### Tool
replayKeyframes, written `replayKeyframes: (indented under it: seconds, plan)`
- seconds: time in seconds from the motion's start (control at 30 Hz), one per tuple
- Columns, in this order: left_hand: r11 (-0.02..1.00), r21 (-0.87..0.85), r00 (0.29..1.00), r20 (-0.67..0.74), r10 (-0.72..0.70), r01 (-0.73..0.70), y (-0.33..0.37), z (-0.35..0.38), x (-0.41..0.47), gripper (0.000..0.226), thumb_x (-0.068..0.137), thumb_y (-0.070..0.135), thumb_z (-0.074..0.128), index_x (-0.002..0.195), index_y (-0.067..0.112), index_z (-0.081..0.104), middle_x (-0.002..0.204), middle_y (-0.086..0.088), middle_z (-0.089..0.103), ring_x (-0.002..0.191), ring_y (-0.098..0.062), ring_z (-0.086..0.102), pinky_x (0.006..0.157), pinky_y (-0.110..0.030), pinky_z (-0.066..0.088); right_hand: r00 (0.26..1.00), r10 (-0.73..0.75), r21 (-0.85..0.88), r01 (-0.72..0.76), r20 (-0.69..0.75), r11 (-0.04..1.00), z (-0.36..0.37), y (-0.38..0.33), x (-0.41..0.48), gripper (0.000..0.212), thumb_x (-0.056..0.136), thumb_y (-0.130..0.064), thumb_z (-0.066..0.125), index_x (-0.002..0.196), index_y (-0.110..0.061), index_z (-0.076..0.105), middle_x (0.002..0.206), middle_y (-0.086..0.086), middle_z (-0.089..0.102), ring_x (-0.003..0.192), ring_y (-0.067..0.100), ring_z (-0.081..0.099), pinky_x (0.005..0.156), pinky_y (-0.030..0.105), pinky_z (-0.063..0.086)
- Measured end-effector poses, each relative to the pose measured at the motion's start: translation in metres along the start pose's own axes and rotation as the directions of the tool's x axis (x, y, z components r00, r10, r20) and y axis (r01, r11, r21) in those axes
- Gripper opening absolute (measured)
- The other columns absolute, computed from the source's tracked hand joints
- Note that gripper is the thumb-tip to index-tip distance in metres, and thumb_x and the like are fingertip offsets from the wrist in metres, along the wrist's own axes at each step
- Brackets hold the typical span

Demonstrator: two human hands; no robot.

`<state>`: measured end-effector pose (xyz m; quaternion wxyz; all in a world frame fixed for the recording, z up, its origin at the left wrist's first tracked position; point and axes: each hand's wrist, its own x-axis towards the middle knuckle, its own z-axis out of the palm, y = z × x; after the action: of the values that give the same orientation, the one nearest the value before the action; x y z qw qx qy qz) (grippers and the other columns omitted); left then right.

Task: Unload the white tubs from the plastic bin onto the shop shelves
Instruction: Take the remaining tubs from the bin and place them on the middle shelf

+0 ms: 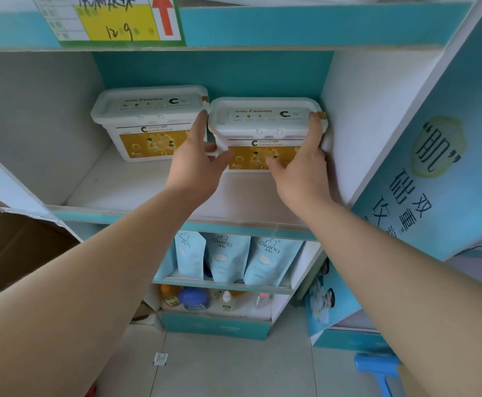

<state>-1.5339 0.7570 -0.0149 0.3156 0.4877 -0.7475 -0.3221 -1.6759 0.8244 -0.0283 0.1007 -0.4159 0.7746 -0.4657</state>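
Both hands, left hand point(198, 156) and right hand point(302, 164), clasp the rigid right tub point(265, 130) by its sides on the shelf point(136, 190), beside the left tub point(148, 121); probably hefty.

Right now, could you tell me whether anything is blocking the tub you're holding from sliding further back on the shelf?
Nothing visible does. Both hands, left hand and right hand, grip the tub; the other tub stands beside it.
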Motion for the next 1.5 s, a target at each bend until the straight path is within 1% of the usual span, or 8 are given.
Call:
replayKeyframes:
  seconds: [0.1,0.17,0.43,0.7,0.97,1.13,1.33,1.5]
  plan:
    - [0.994,0.097,0.999,0.008,0.049,-0.05,0.003,-0.006,-0.034,0.072,0.091,0.033,0.06,0.15,0.024,0.018,0.133,-0.001,0.055,0.116,-0.018,0.055,0.085,-0.027,0.041,0.997,-0.026,-0.086,0.033,0.077,0.996,-0.019,-0.011,-0.034,0.082,0.09,-0.028,0.062,0.15,-0.028,0.006,0.142,0.004,0.04,0.123,0.019,0.046,0.087,0.021,0.033]
    - [0.974,0.194,0.993,0.024,0.117,-0.119,0.004,-0.01,-0.063,0.062,0.092,0.032,0.058,0.146,0.022,0.031,0.134,0.0,0.054,0.119,-0.018,0.052,0.088,-0.025,0.038,0.986,-0.065,-0.152,0.089,0.156,0.984,-0.037,-0.014,-0.063,0.073,0.092,-0.034,0.058,0.15,-0.022,0.015,0.148,0.002,0.034,0.132,0.017,0.037,0.099,0.025,0.033]
    - [0.783,0.421,0.886,0.278,0.37,-0.459,0.02,0.013,-0.164,0.036,0.085,0.029,0.06,0.118,0.013,0.064,0.115,-0.003,0.068,0.102,-0.03,0.063,0.085,-0.039,0.05,0.959,-0.135,-0.421,0.233,0.251,0.877,-0.129,0.032,-0.17,0.053,0.092,-0.036,0.056,0.139,-0.014,0.044,0.147,-0.001,0.042,0.131,0.018,0.042,0.101,0.026,0.035]
    - [0.701,0.309,0.722,0.549,0.42,-0.643,0.077,0.116,-0.237,0.04,0.079,0.038,0.045,0.101,0.016,0.07,0.097,-0.001,0.07,0.085,-0.028,0.067,0.075,-0.035,0.054,0.986,0.028,-0.63,0.085,0.167,0.772,-0.244,0.136,-0.23,0.045,0.084,-0.036,0.055,0.115,-0.004,0.06,0.112,0.011,0.064,0.1,0.032,0.062,0.082,0.037,0.054]
    - [0.657,0.138,0.578,0.629,0.52,-0.741,0.193,0.275,-0.284,0.031,0.078,0.034,0.061,0.102,0.016,0.069,0.097,0.0,0.071,0.085,-0.025,0.067,0.073,-0.035,0.056,0.968,0.248,-0.696,-0.197,-0.028,0.69,-0.411,0.266,-0.256,0.058,0.088,-0.046,0.045,0.13,-0.007,0.053,0.127,0.011,0.059,0.119,0.03,0.055,0.093,0.04,0.047]
    - [0.648,0.147,0.514,0.745,0.425,-0.748,0.264,0.389,-0.295,0.04,0.094,0.043,0.046,0.131,0.027,0.05,0.128,0.007,0.056,0.113,-0.017,0.054,0.095,-0.032,0.045,0.894,0.438,-0.681,-0.381,-0.097,0.625,-0.488,0.343,-0.248,0.051,0.091,-0.043,0.049,0.132,-0.012,0.047,0.131,0.005,0.055,0.12,0.024,0.05,0.089,0.034,0.043]
    - [0.725,0.27,0.571,0.796,0.203,-0.633,0.283,0.498,-0.288,0.045,0.094,0.042,0.049,0.136,0.026,0.042,0.132,0.002,0.052,0.112,-0.02,0.055,0.086,-0.033,0.048,0.811,0.574,-0.582,-0.522,-0.112,0.624,-0.516,0.423,-0.219,0.055,0.094,-0.043,0.046,0.14,-0.013,0.039,0.136,0.003,0.05,0.124,0.021,0.046,0.094,0.033,0.04]
    - [0.757,0.35,0.588,0.807,0.055,-0.552,0.269,0.556,-0.273,0.055,0.093,0.041,0.054,0.139,0.017,0.037,0.137,-0.006,0.048,0.121,-0.026,0.05,0.093,-0.037,0.044,0.793,0.605,-0.513,-0.55,-0.073,0.659,-0.501,0.467,-0.183,0.051,0.094,-0.043,0.046,0.135,-0.013,0.042,0.132,0.006,0.053,0.12,0.022,0.049,0.092,0.032,0.039]
